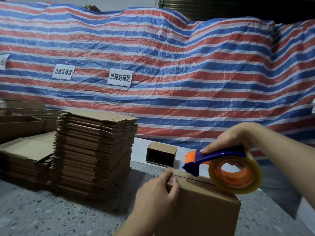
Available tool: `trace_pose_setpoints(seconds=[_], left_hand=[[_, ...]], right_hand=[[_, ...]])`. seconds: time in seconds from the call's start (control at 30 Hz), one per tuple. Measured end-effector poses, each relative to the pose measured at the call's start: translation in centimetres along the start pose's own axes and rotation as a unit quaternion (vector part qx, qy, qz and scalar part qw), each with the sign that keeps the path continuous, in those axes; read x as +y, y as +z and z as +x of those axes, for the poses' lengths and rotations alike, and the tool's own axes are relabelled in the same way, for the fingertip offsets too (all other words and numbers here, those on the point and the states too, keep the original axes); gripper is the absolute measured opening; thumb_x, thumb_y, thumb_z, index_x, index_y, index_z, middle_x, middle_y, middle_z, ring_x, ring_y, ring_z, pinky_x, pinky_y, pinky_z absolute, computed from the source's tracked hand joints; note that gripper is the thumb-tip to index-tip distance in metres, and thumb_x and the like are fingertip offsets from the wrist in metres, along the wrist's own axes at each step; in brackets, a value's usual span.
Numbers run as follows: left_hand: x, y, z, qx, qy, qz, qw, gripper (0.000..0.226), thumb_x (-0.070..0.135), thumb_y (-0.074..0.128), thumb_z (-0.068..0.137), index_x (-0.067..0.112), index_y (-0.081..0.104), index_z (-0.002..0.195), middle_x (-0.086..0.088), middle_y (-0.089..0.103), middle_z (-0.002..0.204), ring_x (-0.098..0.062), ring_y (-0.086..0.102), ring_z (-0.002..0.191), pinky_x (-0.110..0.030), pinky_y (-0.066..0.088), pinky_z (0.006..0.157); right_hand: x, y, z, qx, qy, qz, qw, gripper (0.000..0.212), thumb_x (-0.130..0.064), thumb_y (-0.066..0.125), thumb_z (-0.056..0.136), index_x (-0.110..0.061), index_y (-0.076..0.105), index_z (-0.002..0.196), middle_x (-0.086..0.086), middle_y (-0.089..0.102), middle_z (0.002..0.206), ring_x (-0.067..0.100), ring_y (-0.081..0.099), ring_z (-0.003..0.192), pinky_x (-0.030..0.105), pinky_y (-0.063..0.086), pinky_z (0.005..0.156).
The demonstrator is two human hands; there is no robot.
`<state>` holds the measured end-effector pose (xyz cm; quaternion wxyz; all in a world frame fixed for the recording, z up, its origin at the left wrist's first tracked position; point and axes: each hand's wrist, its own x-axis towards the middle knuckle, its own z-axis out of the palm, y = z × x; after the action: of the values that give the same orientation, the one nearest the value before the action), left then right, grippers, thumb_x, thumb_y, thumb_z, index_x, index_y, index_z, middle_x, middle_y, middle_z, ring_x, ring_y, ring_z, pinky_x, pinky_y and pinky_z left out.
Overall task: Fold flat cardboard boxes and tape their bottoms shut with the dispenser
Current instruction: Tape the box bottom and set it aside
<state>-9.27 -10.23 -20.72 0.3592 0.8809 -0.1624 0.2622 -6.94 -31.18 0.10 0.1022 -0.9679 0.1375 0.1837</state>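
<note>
Two hands work on one folded cardboard box (202,206) in front of us. Our left hand (153,196) lies against the box's near-left top corner, fingers curled over the edge and the thumb pressing on the top face beside the seam between the flaps. Our right hand (238,138) grips the blue handle of the tape dispenser (216,160) from above, fingers wrapped round it, the thumb lying along the handle toward the orange front piece. Below that hand, the dispenser's clear tape roll (236,174) on its orange hub rests on the box's top face, right on the seam, and the blue nose sits just beyond our left fingertips, close to them; whether it touches the cardboard we cannot tell. To the left of our left hand stands a tall stack of flat cardboard boxes (93,150), with a lower stack (25,155) beside it. Beyond both hands, a small open carton (161,154) lies on its side on the speckled tabletop (51,215). Behind everything hangs a red, white and blue striped tarp (170,65) bearing two white paper signs (120,77).
</note>
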Motion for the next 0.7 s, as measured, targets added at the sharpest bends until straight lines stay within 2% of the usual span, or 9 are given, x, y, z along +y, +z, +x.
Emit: trace_pose_setpoints(seconds=[0.23, 0.3, 0.37, 0.43, 0.5, 0.57, 0.6, 0.67, 0.7], left_hand=[[0.4, 0.5, 0.2, -0.007, 0.028, 0.031, 0.999, 0.047, 0.058, 0.029, 0.098, 0.041, 0.042, 0.141, 0.016, 0.068, 0.102, 0.001, 0.061, 0.084, -0.023, 0.055, 0.073], [0.6, 0.3, 0.2, -0.011, 0.032, 0.03, 0.999, 0.045, 0.057, 0.03, 0.098, 0.04, 0.046, 0.138, 0.018, 0.067, 0.1, 0.002, 0.06, 0.084, -0.024, 0.056, 0.075], [0.8, -0.1, 0.4, -0.022, 0.038, 0.04, 0.998, 0.041, 0.056, 0.032, 0.098, 0.039, 0.05, 0.13, 0.016, 0.066, 0.1, 0.0, 0.06, 0.087, -0.027, 0.056, 0.077], [1.1, -0.6, 0.8, -0.043, 0.046, 0.074, 0.995, 0.038, 0.055, 0.033, 0.098, 0.034, 0.054, 0.121, 0.014, 0.065, 0.101, -0.003, 0.059, 0.091, -0.03, 0.056, 0.08], [1.9, -1.1, 1.5, -0.074, 0.056, 0.151, 0.984, 0.045, 0.058, 0.03, 0.098, 0.03, 0.057, 0.12, 0.008, 0.062, 0.119, -0.008, 0.056, 0.108, -0.034, 0.053, 0.091], [3.1, -1.3, 2.4, -0.101, 0.068, 0.238, 0.964, 0.067, 0.069, 0.022, 0.095, 0.023, 0.056, 0.129, -0.003, 0.042, 0.152, -0.019, 0.038, 0.139, -0.04, 0.036, 0.114], [3.9, -1.3, 2.7, -0.117, 0.08, 0.258, 0.956, 0.079, 0.074, 0.019, 0.092, 0.018, 0.05, 0.138, -0.006, 0.027, 0.161, -0.021, 0.024, 0.148, -0.042, 0.023, 0.12], [5.5, -0.9, 2.8, -0.165, 0.118, 0.252, 0.946, 0.095, 0.081, 0.019, 0.087, 0.014, 0.027, 0.154, -0.007, 0.01, 0.165, -0.021, 0.009, 0.152, -0.039, 0.008, 0.121], [6.1, -0.5, 2.7, -0.192, 0.134, 0.246, 0.941, 0.098, 0.082, 0.021, 0.086, 0.014, 0.019, 0.156, -0.007, 0.009, 0.165, -0.02, 0.009, 0.152, -0.037, 0.007, 0.121]], right_hand=[[5.8, -0.9, -1.2, 0.005, 0.05, 0.001, 0.999, 0.093, -0.076, 0.079, 0.051, -0.01, 0.069, 0.116, 0.01, 0.078, 0.097, 0.021, 0.074, 0.08, 0.029, 0.059, 0.07], [6.4, 0.1, -0.7, 0.0, 0.055, -0.007, 0.998, 0.096, -0.075, 0.079, 0.054, -0.014, 0.064, 0.127, 0.011, 0.078, 0.103, 0.021, 0.075, 0.087, 0.029, 0.06, 0.072], [6.8, 1.1, 0.1, -0.003, 0.044, -0.006, 0.999, 0.099, -0.075, 0.077, 0.061, -0.023, 0.052, 0.143, 0.011, 0.076, 0.11, 0.021, 0.075, 0.095, 0.029, 0.06, 0.077], [7.3, 1.7, 0.7, 0.004, 0.029, 0.012, 0.999, 0.105, -0.076, 0.077, 0.063, -0.029, 0.043, 0.15, 0.011, 0.076, 0.112, 0.022, 0.075, 0.098, 0.03, 0.061, 0.077], [7.8, 1.9, 0.9, 0.001, 0.023, 0.03, 0.999, 0.111, -0.077, 0.081, 0.055, -0.027, 0.046, 0.148, 0.012, 0.077, 0.108, 0.023, 0.076, 0.095, 0.03, 0.061, 0.073], [8.0, 2.0, 0.9, -0.01, 0.033, 0.04, 0.999, 0.111, -0.078, 0.083, 0.04, -0.018, 0.059, 0.131, 0.009, 0.079, 0.096, 0.02, 0.077, 0.082, 0.028, 0.06, 0.066], [7.9, 2.0, 0.9, -0.018, 0.037, 0.043, 0.998, 0.109, -0.078, 0.082, 0.036, -0.015, 0.063, 0.123, 0.007, 0.079, 0.091, 0.018, 0.077, 0.077, 0.027, 0.059, 0.064], [7.7, 2.0, 0.9, -0.03, 0.033, 0.042, 0.998, 0.109, -0.079, 0.082, 0.032, -0.013, 0.065, 0.117, 0.006, 0.079, 0.086, 0.018, 0.076, 0.073, 0.026, 0.059, 0.063], [7.6, 2.0, 0.9, -0.031, 0.031, 0.041, 0.998, 0.111, -0.079, 0.082, 0.029, -0.013, 0.065, 0.117, 0.006, 0.079, 0.086, 0.018, 0.076, 0.073, 0.026, 0.059, 0.063]])
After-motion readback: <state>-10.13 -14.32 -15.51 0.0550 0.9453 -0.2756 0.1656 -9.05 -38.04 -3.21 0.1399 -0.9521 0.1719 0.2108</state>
